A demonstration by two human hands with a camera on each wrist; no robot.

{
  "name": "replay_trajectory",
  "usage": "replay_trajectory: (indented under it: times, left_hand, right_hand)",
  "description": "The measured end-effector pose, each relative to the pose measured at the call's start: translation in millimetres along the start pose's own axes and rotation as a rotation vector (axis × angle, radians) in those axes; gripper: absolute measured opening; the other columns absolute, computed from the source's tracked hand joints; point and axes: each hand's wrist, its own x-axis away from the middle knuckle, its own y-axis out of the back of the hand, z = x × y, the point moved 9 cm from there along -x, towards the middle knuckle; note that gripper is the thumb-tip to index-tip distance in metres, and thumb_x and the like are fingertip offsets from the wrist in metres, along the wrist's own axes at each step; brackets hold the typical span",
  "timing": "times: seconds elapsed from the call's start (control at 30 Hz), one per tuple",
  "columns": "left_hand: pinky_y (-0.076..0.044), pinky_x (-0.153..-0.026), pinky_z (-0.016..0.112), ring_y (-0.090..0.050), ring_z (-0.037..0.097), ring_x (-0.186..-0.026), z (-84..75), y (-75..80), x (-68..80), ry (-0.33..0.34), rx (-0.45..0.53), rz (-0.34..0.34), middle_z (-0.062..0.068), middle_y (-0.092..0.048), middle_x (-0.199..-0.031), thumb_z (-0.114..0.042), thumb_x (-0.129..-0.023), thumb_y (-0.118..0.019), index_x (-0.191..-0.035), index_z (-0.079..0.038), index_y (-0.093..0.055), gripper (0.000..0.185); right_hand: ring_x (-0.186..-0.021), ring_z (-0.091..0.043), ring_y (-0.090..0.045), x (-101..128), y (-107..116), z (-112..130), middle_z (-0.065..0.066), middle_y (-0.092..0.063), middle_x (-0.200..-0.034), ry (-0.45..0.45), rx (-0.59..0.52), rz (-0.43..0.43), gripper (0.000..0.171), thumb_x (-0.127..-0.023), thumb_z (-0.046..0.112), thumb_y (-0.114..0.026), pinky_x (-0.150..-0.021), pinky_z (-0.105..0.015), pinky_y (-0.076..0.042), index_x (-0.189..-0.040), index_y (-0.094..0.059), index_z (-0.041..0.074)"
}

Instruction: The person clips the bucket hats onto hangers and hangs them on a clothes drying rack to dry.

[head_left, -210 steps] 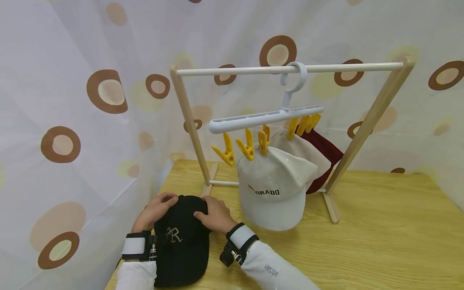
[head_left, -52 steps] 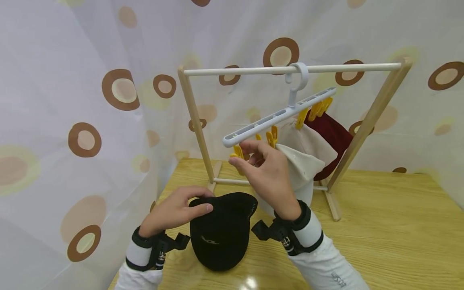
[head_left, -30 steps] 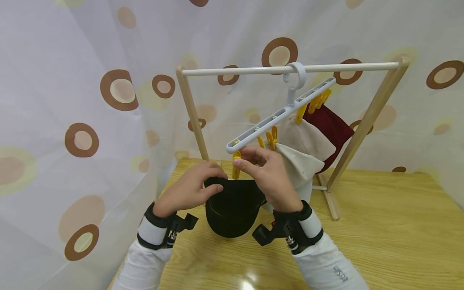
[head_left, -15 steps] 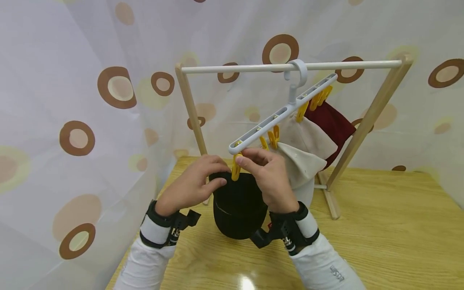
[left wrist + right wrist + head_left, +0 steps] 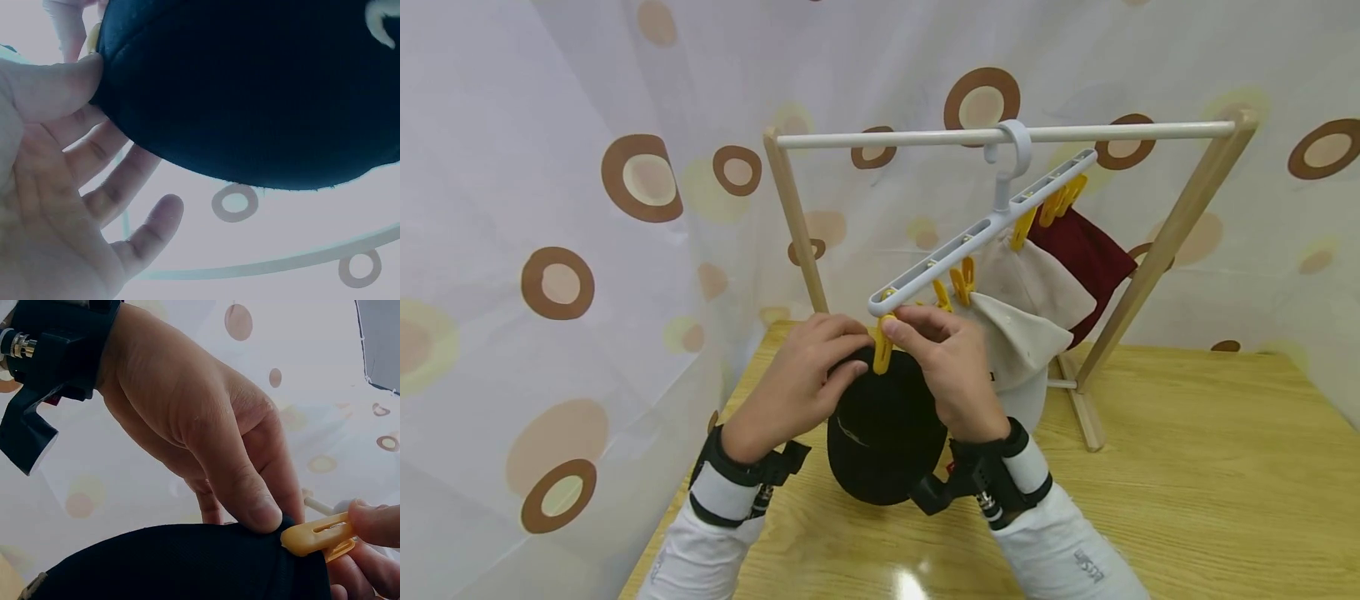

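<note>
Black cloth fills the middle of our view: it is a black cap (image 5: 886, 433), held up off the table (image 5: 1187, 500) right under the low end of the white hanger (image 5: 977, 233); our left hand (image 5: 801, 383) is at nine o'clock from the cap and pinches its top edge between thumb and fingers; in the left wrist view the thumb (image 5: 59, 84) presses on the edge of the cap (image 5: 250, 94) and the other fingers lie behind it; our right hand (image 5: 943, 371) is at three o'clock from the cap and squeezes a yellow clip (image 5: 883, 350) between thumb and finger; the clip hangs from the low end of the hanger and sits at twelve o'clock on the cap; in the right wrist view the clip (image 5: 315, 537) touches the edge of the cap (image 5: 187, 565), but we cannot tell if it bites the cloth; the hanger is tilted, low at eight o'clock and high at two o'clock; its hook is over the white bar (image 5: 1000, 133) of the wooden rack (image 5: 1165, 242); a white cap (image 5: 1018, 337), a beige cap (image 5: 1037, 279) and a red cap (image 5: 1086, 250) hang from other clips, off at two o'clock from our hands.
</note>
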Motion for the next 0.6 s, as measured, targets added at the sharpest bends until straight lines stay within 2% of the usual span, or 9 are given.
replay_trajectory:
  times: [0.27,0.47,0.6]
  left_hand:
    - [-0.048,-0.091,0.044,-0.06,0.029,-0.105,15.1,-3.5,5.2,0.054,0.095,-0.031,0.011,-0.069,-0.111,-0.005,-0.093,-0.066,-0.11,-0.001,-0.072,0.019]
    - [-0.046,-0.091,0.041,-0.057,0.027,-0.106,26.7,-5.6,9.8,0.085,0.199,-0.053,0.012,-0.066,-0.112,-0.004,-0.093,-0.065,-0.113,-0.001,-0.07,0.02]
    - [-0.047,-0.092,0.039,-0.057,0.027,-0.106,30.9,-4.5,11.8,0.093,0.254,-0.095,0.013,-0.065,-0.112,-0.002,-0.092,-0.066,-0.115,0.0,-0.069,0.024]
  right_hand:
    - [-0.092,-0.014,-0.063,-1,-6,2,0.003,-0.071,-0.096,0.03,0.066,-0.001,0.028,-0.089,0.015,-0.074,-0.089,-0.03,-0.052,-0.113,-0.072,0.002]
    - [-0.092,-0.015,-0.061,-2,-11,7,-0.009,-0.07,-0.102,0.095,0.188,-0.004,0.029,-0.088,0.02,-0.075,-0.08,-0.03,-0.048,-0.114,-0.072,0.006]
    - [-0.092,-0.017,-0.062,-2,-14,15,-0.013,-0.071,-0.102,0.146,0.223,-0.002,0.028,-0.088,0.022,-0.075,-0.075,-0.03,-0.048,-0.112,-0.073,0.008]
